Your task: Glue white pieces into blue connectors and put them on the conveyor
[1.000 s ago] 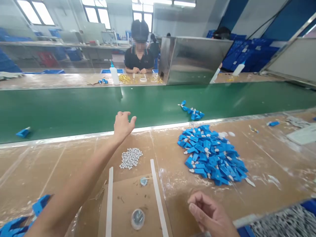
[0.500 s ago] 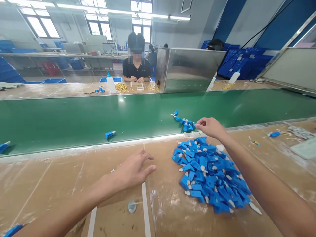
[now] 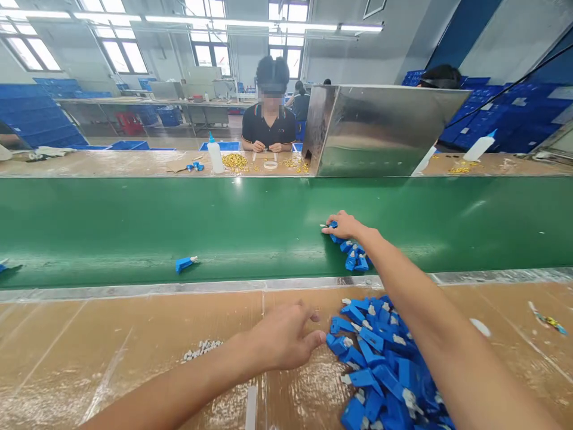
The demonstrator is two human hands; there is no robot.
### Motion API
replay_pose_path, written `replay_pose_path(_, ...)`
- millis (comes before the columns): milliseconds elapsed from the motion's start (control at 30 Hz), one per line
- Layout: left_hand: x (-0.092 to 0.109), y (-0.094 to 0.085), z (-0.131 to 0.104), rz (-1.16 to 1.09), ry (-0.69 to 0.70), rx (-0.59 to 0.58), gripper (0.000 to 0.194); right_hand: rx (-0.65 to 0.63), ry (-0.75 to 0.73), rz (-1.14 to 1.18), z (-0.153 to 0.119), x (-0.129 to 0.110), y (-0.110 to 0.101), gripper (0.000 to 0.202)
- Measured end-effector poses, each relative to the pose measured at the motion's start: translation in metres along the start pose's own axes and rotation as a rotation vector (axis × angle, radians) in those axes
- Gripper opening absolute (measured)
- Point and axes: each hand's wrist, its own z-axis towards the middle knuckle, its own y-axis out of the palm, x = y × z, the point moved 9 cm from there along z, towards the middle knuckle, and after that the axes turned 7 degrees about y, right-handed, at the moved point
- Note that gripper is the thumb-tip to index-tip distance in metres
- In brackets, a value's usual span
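Out over the green conveyor belt (image 3: 268, 233), my right hand (image 3: 344, 226) has its fingers closed around a small blue plastic part (image 3: 332, 224) with a white tip. Just below that hand, several similar blue parts (image 3: 356, 257) lie clustered on the belt. My left hand (image 3: 289, 334) hovers over the brown table with thumb and fingers apart, holding nothing. Its fingertips are beside a large pile of blue parts (image 3: 376, 358) with whitish ends. My right forearm hides part of the pile.
A single blue part (image 3: 185, 264) lies on the belt to the left. Small grey pieces (image 3: 202, 349) are heaped near my left forearm. Across the belt a person (image 3: 269, 125) sits by a white bottle (image 3: 215, 155), yellow pieces (image 3: 234, 161) and a metal box (image 3: 389, 131).
My right hand has reached farther over the belt, from the cluster's right side to a part at its far left end. My left hand has moved right, towards the pile. The view has shifted.
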Motion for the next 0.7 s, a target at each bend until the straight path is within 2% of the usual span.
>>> replay_pose_path(100, -0.009, 0.003, 0.007, 0.024, -0.019, -0.054, 0.043, -0.165, -0.010, 0.003, -0.007, 0.017, 0.008, 0.029)
replay_pose_path(167, -0.013, 0.003, 0.018, -0.004, 0.006, -0.021, 0.037, -0.279, -0.054, 0.030, -0.022, 0.021, 0.013, 0.028)
replay_pose_path(300, -0.026, -0.007, 0.055, -0.017, 0.007, 0.189, 0.035, -0.392, -0.180, 0.136, -0.065, 0.010, 0.011, 0.029)
replay_pose_path(400, -0.037, -0.017, 0.085, -0.007, -0.027, 0.327, 0.044, -0.440, -0.248, 0.230, -0.097, 0.002, -0.005, 0.034)
replay_pose_path(467, -0.044, -0.024, 0.101, -0.006, -0.040, 0.388, 0.050, -0.479, -0.261, 0.292, -0.112, 0.007, -0.020, 0.041)
replay_pose_path(533, -0.050, -0.026, 0.115, -0.005, -0.039, 0.414, 0.055, -0.458, -0.228, 0.360, -0.116, 0.022, -0.035, 0.051)
replay_pose_path(600, -0.055, -0.024, 0.129, -0.001, -0.038, 0.413, 0.060, -0.365, -0.127, 0.409, -0.110, 0.044, -0.042, 0.056)
replay_pose_path(700, -0.062, -0.015, 0.151, 0.004, -0.071, 0.420, 0.062, -0.225, 0.083, 0.406, -0.097, 0.072, -0.022, 0.051)
